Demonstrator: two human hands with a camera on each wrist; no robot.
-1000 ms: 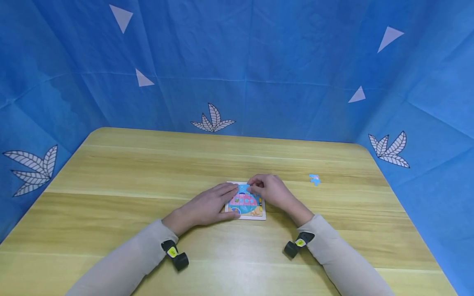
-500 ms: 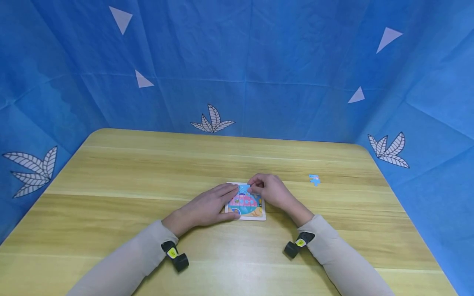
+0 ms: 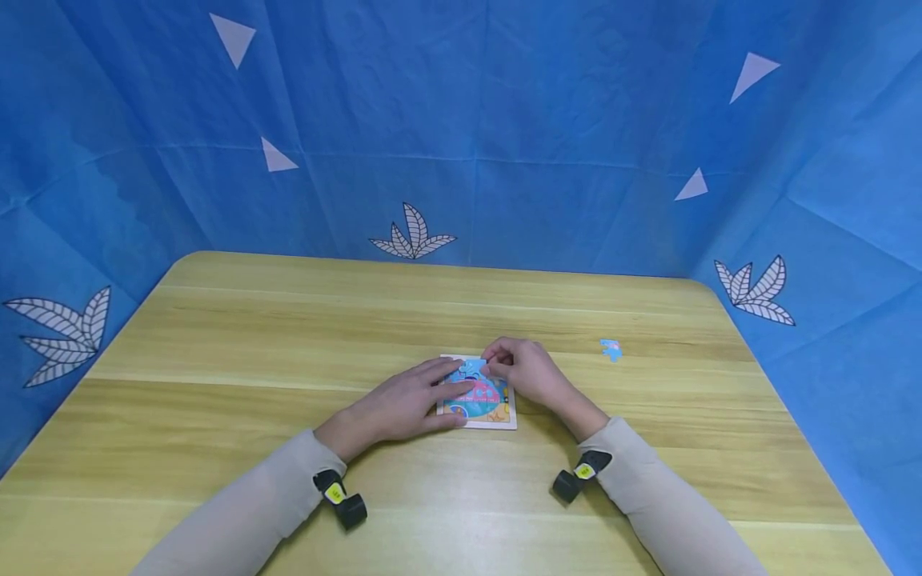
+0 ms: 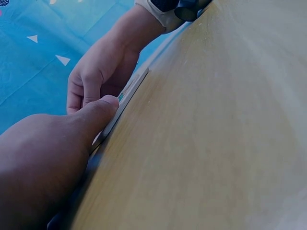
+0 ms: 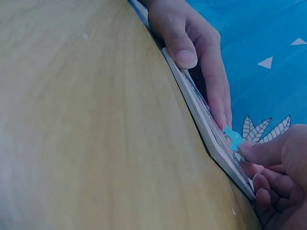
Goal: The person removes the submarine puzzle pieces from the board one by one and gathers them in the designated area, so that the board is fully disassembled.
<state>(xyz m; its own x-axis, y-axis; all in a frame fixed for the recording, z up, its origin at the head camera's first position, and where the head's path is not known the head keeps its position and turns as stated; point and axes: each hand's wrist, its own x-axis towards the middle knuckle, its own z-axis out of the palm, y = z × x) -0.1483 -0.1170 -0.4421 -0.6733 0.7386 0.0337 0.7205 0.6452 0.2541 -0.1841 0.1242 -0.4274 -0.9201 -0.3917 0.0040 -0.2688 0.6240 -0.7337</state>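
A small jigsaw puzzle (image 3: 475,408) with a pink and blue picture lies in a white-rimmed tray (image 3: 497,426) on the table. My left hand (image 3: 410,402) rests across its left side, fingers straight and spread, the thumb on the near rim. At the puzzle's upper right, my right hand (image 3: 531,374) pinches a light blue puzzle piece (image 5: 234,138) between thumb and fingers. In the right wrist view this piece stands tilted up from the tray, close to the left fingertips. From the left wrist, the left thumb (image 4: 103,108) shows on the tray edge. Its fingers cover part of the picture.
One loose blue and pink puzzle piece (image 3: 611,350) lies on the wooden table (image 3: 461,512), to the right beyond the right hand. A blue cloth (image 3: 461,120) with white triangles and leaves hangs behind the table and at both sides.
The left index finger has slid down and inward over the middle of the puzzle, apart from the fingers above it. My right hand stays in almost the same spot.
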